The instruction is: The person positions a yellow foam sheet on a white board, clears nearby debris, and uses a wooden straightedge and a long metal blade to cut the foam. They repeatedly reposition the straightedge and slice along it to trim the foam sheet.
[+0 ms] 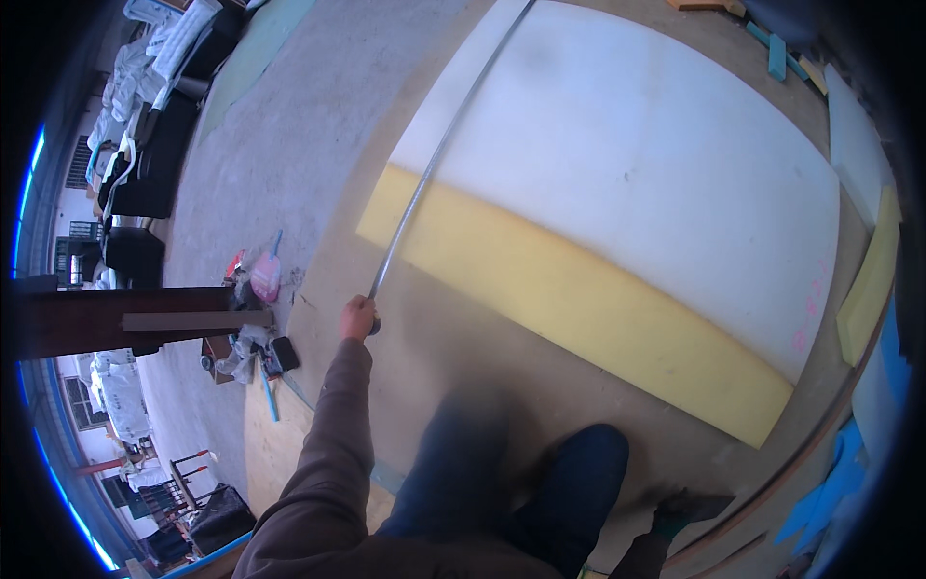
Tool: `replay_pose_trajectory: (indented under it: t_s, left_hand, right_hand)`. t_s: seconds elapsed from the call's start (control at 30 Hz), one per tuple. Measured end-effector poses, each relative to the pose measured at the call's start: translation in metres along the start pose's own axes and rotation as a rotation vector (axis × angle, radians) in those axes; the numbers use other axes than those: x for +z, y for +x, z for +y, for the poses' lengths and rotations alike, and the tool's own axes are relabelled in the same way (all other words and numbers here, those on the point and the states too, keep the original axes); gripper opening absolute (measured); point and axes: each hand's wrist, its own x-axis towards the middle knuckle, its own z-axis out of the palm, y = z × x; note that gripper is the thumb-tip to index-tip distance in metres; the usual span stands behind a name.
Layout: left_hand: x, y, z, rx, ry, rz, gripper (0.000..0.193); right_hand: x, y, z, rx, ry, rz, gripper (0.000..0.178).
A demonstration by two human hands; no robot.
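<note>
While left hand (358,317) clamps the metal strip (439,154) end | strip likely springy, light; grip near end | foam sheet (627,193) beyond hand | right hand unseen

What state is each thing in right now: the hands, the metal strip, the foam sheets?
Left hand: closed around the strip's near end.
Right hand: out of view.
Long metal strip: lying along the foam's left edge.
White foam sheet: flat, atop the yellow.
Yellow foam sheet: flat, edge exposed.
</note>
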Motion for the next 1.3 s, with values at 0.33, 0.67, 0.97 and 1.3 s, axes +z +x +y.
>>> replay_pose_trajectory:
  t_s: [0.33,0.67,0.97,1.3]
  left_hand:
    - [0.008,0.005,-0.003,-0.032,-0.162,-0.037,0.027]
    - [-0.002,0.000,0.006,0.002,-0.264,-0.063,0.025]
    - [-0.011,-0.003,0.011,-0.011,-0.375,-0.097,0.027]
    - [-0.013,-0.006,0.013,0.021,-0.368,-0.062,0.027]
  right_hand:
    - [0.106,0.003,-0.160,-0.266,0.220,0.061,0.048]
    - [0.411,-0.126,-0.168,-0.500,0.109,-0.223,0.049]
    - [0.631,-0.131,-0.065,-0.459,-0.991,-0.617,0.040]
    - [0.745,-0.168,0.092,-0.770,-1.979,-1.132,0.018]
